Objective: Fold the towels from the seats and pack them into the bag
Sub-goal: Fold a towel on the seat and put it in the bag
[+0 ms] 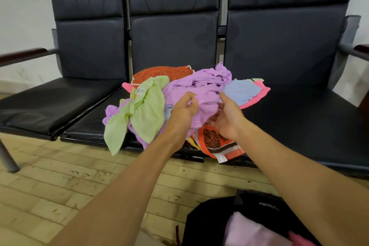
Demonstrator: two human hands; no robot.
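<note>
Both hands grasp the lilac towel (201, 90) atop the pile on the middle seat (89, 126): left hand (182, 110) clenched round its edge, right hand (225, 118) at three o'clock, fingers underneath. Soft, light, floppy; best gripped by corners.

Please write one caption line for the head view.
Both hands, left hand and right hand, grip a purple towel above the seat.

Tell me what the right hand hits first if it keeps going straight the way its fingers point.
The right hand points left and slightly forward, fingers already in the purple towel. Going on, it would probably meet the left hand gripping that towel, though depth is hard to judge.
</note>
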